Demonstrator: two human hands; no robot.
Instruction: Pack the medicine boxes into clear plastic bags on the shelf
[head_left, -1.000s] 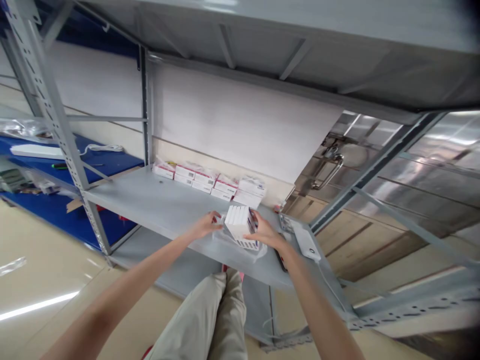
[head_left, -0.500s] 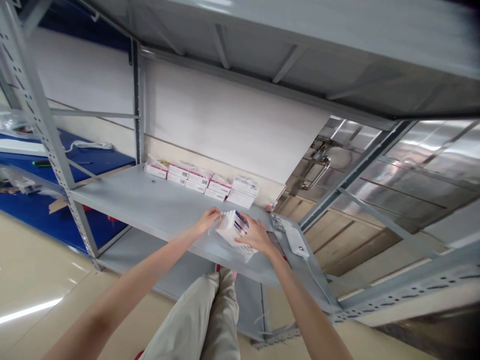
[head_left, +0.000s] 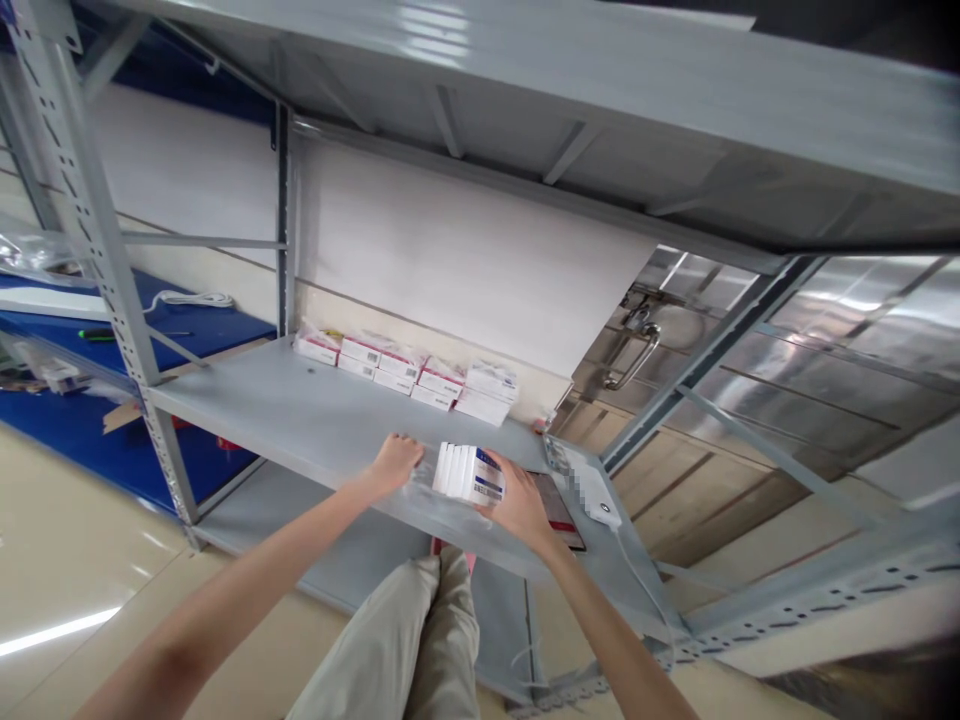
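Note:
Several small white boxes with blue print stand side by side near the front edge of the grey shelf. My right hand is wrapped round their right end. Just left of them, my left hand is closed on the edge of a clear plastic bag, which lies around and under the boxes. Parts of the bag are too transparent to make out.
Along the back of the shelf runs a row of white and pink boxes in plastic. A dark tablet and a white device with a cable lie at the right. Metal uprights frame the shelf.
The boxes have turned more upright, with their ends facing me. My left hand has moved left and down, drawing the plastic away from the boxes. The tablet is more exposed.

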